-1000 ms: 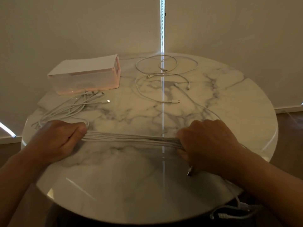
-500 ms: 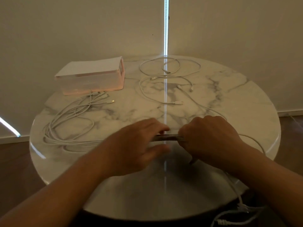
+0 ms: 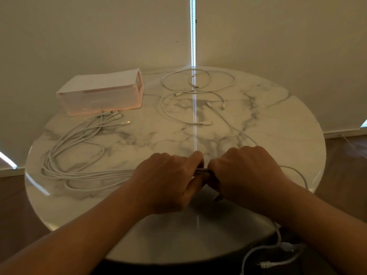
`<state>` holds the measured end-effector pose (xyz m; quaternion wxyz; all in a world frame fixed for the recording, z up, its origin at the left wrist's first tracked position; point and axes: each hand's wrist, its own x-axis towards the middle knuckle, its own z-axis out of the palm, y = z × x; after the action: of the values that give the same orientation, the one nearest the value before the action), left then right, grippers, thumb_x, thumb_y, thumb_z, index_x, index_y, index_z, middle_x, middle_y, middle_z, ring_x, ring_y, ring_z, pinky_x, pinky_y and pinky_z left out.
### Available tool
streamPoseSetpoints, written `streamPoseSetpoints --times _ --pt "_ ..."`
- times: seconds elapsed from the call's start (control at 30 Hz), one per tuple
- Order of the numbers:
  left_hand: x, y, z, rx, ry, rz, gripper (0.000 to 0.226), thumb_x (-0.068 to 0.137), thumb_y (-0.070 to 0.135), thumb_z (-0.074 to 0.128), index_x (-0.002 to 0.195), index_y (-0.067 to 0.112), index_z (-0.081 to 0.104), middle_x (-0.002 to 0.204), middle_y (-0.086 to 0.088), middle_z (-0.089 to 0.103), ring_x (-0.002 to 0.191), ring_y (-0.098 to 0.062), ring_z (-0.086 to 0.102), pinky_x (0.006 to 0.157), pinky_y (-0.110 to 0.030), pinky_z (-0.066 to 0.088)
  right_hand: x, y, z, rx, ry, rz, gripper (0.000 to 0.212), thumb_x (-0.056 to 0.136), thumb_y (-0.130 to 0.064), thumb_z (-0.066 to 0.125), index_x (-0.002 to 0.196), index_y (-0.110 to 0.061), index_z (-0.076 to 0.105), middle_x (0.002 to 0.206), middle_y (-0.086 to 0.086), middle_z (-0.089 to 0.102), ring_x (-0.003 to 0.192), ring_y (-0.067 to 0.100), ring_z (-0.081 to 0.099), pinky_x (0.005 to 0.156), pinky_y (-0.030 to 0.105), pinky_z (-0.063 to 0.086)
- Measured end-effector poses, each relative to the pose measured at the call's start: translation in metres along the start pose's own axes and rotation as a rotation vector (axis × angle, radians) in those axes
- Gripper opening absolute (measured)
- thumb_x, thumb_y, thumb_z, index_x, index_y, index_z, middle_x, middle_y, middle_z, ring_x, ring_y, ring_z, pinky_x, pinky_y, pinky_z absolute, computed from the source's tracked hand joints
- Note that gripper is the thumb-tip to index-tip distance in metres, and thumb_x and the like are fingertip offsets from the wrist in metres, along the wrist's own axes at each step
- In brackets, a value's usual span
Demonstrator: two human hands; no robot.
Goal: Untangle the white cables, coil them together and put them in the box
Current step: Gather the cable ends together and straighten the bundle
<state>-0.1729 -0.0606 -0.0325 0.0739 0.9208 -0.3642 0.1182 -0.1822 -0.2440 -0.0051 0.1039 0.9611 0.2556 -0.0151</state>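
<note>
The smooth, thin white cables (image 3: 89, 174) trail in slack loops left of the hands. The left hand (image 3: 168, 181) and right hand (image 3: 246, 171) both curl tight around the gathered strands, knuckles almost touching. Beyond the left hand sits a translucent rectangular box (image 3: 103, 98). Beyond the right, loose cables (image 3: 206, 123) curl on the glossy round marble tabletop (image 3: 278, 124).

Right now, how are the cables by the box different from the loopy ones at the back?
The bunched cables run side by side in one bundle; the loopy cables lie in separate open loops. The left hand and right hand grip the bunched cables; no hand touches the loopy cables. Both are white, on the marble table, outside the box.
</note>
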Motion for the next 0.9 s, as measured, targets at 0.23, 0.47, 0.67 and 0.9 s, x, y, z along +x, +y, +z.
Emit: streamPoseSetpoints --times 0.23,0.47,0.67,0.9 --pt "-0.024 -0.032 -0.009 0.122 0.125 0.004 0.044 0.100 0.048 0.025 0.076 0.021 0.049 0.047 0.008 0.045 0.031 -0.017 0.038 0.034 -0.025 0.034 -0.021 0.009 -0.001 0.013 0.026 0.121 0.031 0.099 -0.046 0.042 0.075 -0.026 0.036 0.066 -0.007 0.036 0.053 0.009 0.034 0.050 0.025 0.029" --pt "-0.040 -0.068 -0.035 0.163 0.253 0.037 0.042 0.097 0.045 0.032 0.072 0.018 0.053 0.050 0.004 0.051 0.040 -0.030 0.052 0.041 -0.031 0.043 -0.034 0.013 -0.007 0.058 0.049 0.204 0.028 0.096 -0.051 0.041 0.078 -0.029 0.040 0.067 -0.007 0.041 0.058 0.012 0.043 0.059 0.029 0.041" --pt "-0.043 -0.097 -0.057 0.192 0.331 0.059 0.040 0.092 0.035 0.042 0.064 0.012 0.061 0.051 0.003 0.054 0.043 -0.028 0.057 0.043 -0.034 0.043 -0.035 0.009 -0.013 0.123 0.099 0.223 0.030 0.097 -0.046 0.043 0.076 -0.025 0.048 0.063 -0.008 0.048 0.055 0.009 0.049 0.059 0.027 0.046" --pt "-0.049 -0.125 -0.059 0.194 0.373 -0.081 0.040 0.091 0.039 0.042 0.066 0.013 0.060 0.050 0.010 0.036 0.044 -0.032 0.055 0.047 -0.034 0.043 -0.041 0.025 -0.001 0.051 0.101 0.243 0.007 0.095 -0.031 0.044 0.093 -0.029 0.051 0.082 -0.010 0.052 0.078 0.013 0.050 0.063 0.030 0.037"
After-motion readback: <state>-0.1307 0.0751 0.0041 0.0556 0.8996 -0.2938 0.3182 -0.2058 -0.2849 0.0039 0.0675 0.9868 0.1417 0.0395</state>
